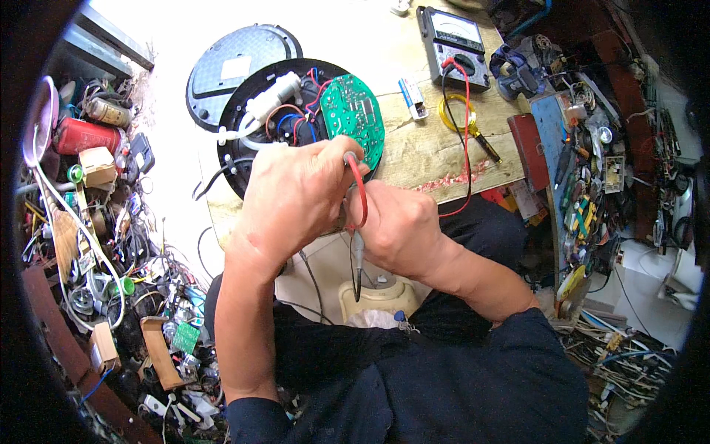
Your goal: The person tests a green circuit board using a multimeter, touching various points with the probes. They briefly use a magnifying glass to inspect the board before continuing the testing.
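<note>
My left hand (292, 192) is closed over the near edge of an open round black device (231, 148). At its fingertips is the upper end of a curved red and grey piece (361, 194), whose kind I cannot make out. My right hand (396, 226) is curled into a fist against the left, its fingertips hidden; the red piece runs beside it. Below, a thin black loop hangs from the grey end. A green circuit board (355, 111) stands tilted on the device's right side. Left of it lie a white tubular part (274, 96) and red and blue wires.
A round dark cover (240, 66) lies behind the device. An analog multimeter (455, 48) with red and black leads, a small box (413, 100) and a yellow coil (452, 115) sit on the wooden table (414, 159). Piled parts and a red cylinder (87, 137) crowd the left.
</note>
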The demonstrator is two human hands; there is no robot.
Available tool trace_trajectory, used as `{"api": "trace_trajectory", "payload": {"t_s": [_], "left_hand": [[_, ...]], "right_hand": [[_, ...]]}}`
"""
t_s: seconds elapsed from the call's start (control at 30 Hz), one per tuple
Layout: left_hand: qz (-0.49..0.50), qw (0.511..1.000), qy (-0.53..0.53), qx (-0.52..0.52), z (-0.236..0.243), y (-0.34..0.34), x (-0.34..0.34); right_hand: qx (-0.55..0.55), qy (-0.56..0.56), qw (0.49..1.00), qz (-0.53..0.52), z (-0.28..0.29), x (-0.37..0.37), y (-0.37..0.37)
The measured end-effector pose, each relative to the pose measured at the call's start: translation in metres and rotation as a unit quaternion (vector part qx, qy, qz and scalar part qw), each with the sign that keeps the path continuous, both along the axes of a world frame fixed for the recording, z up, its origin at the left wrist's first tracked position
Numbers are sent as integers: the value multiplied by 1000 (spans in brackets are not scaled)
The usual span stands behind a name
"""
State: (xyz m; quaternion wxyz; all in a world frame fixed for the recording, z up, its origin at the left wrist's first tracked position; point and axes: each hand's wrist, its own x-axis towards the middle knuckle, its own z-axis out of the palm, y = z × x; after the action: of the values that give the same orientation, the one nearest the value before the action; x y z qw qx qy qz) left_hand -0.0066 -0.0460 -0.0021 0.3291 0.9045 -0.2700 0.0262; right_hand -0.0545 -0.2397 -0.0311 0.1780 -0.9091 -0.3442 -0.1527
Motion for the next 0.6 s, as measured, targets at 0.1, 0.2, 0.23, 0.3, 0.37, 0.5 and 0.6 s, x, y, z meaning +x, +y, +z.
{"api": "trace_trajectory", "payload": {"t_s": [0.1, 0.2, 0.23, 0.3, 0.37, 0.5, 0.6], "left_hand": [[6, 1000, 17, 17, 3, -2, 1], [1, 1000, 0, 21, 3, -3, 0], [-5, 1000, -9, 28, 3, -4, 2], [-1, 999, -8, 34, 3, -6, 1], [-2, 999, -13, 40, 4, -6, 1], [-7, 999, -12, 51, 2, -6, 3], [-4, 998, -5, 69, 4, -7, 7]], "right_hand": [[-30, -9, 1000, 2, 3, -3, 1], [-41, -21, 999, 1, 1, -7, 3], [-38, -22, 999, 2, 1, -5, 3], [-28, -18, 999, 6, 0, -6, 4], [-31, -20, 999, -9, -2, -9, 8], [-20, -12, 1000, -15, -4, -8, 12], [-15, 10, 999, -28, -2, -6, 12]]}}
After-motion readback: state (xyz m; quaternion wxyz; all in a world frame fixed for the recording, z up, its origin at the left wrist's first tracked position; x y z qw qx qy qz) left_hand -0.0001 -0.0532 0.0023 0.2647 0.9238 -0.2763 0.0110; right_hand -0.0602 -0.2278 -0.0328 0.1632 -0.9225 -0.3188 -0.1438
